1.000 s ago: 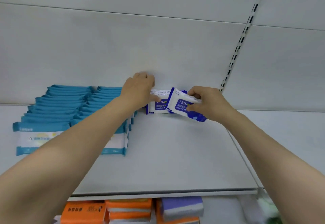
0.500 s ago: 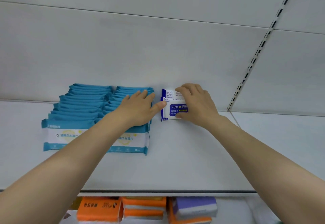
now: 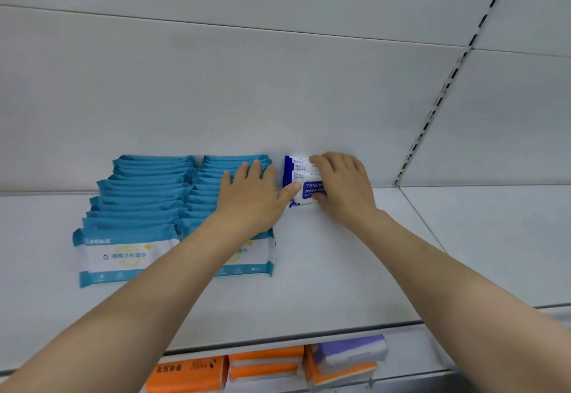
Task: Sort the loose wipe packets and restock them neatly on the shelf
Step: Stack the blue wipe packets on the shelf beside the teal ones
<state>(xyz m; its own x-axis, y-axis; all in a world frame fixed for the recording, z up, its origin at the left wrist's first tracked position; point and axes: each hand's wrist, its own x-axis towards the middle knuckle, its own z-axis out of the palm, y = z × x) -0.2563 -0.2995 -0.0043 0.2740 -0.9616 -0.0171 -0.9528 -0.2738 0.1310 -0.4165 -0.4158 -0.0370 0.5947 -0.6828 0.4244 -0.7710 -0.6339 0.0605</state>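
Blue-and-white alcohol wipe packets (image 3: 301,187) stand in a short row against the back wall of the white shelf (image 3: 324,269). My right hand (image 3: 346,185) lies over their right side, fingers curled over the top and thumb on the front packet. My left hand (image 3: 253,195) rests flat, fingers straight, on the right row of teal wipe packets (image 3: 213,204), its thumb touching the left edge of the blue packets. A second teal row (image 3: 136,207) lies further left.
The shelf's front edge (image 3: 278,338) runs below my arms. Beneath it are orange packs (image 3: 188,372) and a purple-topped pack (image 3: 349,352). A slotted upright (image 3: 445,90) divides the back wall on the right, with another shelf section (image 3: 494,238) beyond.
My right hand has set the tilted blue packet upright against the others at the back. My left hand moved off the blue packets onto the teal row. The view shifted left.
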